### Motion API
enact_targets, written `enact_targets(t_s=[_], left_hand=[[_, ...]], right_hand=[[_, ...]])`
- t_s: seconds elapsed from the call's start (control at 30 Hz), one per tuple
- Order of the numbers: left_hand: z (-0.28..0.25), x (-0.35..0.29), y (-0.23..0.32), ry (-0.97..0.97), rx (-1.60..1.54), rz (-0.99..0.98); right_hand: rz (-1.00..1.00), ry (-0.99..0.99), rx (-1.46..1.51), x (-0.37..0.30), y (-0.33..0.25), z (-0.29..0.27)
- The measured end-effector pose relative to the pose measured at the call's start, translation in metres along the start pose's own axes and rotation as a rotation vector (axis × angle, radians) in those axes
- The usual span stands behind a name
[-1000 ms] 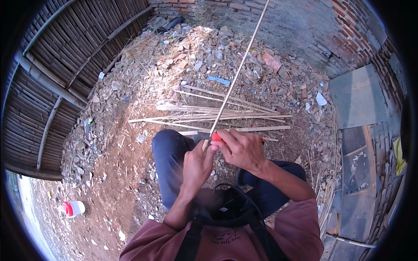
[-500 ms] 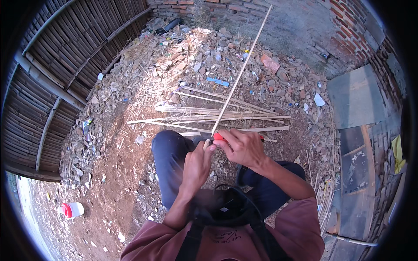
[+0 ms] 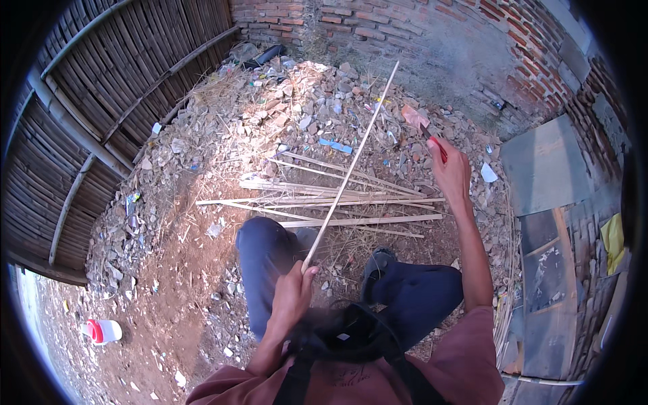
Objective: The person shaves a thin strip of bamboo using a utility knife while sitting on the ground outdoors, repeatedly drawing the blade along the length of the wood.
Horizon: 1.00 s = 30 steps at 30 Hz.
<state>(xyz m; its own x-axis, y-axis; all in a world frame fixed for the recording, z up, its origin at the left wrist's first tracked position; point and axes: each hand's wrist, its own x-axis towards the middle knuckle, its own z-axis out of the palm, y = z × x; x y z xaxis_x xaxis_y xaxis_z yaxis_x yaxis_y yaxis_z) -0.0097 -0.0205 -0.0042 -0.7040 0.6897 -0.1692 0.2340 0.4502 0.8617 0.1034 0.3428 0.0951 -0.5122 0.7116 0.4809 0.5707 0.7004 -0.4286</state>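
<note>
A long, thin bamboo strip (image 3: 353, 164) slants up and away to the right, its near end closed in my left hand (image 3: 291, 294) above my lap. Out to the right and farther forward, my right hand (image 3: 451, 170) is wrapped round the red handle of a knife (image 3: 435, 145). The knife's short dark blade points up and left, apart from the strip. Several more pale bamboo strips (image 3: 378, 200) lie loosely crossed on the ground beyond my knees, below the held strip.
Rubble and stones (image 3: 283, 108) cover the ground toward the brick wall (image 3: 378, 23). A bamboo fence (image 3: 101, 88) stands at the left, with a white jug with a red lid (image 3: 104, 331) at the lower left. Grey boards (image 3: 550, 165) lean at the right.
My right hand with the knife has swung away from my left hand, forward and right. The strip's far end has dropped lower and its near end has come closer to me.
</note>
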Motion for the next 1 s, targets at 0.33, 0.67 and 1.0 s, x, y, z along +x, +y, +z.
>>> enact_targets(t_s=[0.33,0.67,1.0], left_hand=[[-0.008,0.019,0.005,0.081,-0.173,0.127],[0.0,0.022,0.039,-0.071,-0.427,0.211],[0.003,0.025,0.042,-0.261,-0.569,0.189]], right_hand=[[-0.138,-0.326,0.46,-0.051,-0.041,0.02],[-0.705,-0.33,0.467,-0.102,-0.074,0.044],[-0.741,-0.195,0.48,-0.112,-0.074,0.046]])
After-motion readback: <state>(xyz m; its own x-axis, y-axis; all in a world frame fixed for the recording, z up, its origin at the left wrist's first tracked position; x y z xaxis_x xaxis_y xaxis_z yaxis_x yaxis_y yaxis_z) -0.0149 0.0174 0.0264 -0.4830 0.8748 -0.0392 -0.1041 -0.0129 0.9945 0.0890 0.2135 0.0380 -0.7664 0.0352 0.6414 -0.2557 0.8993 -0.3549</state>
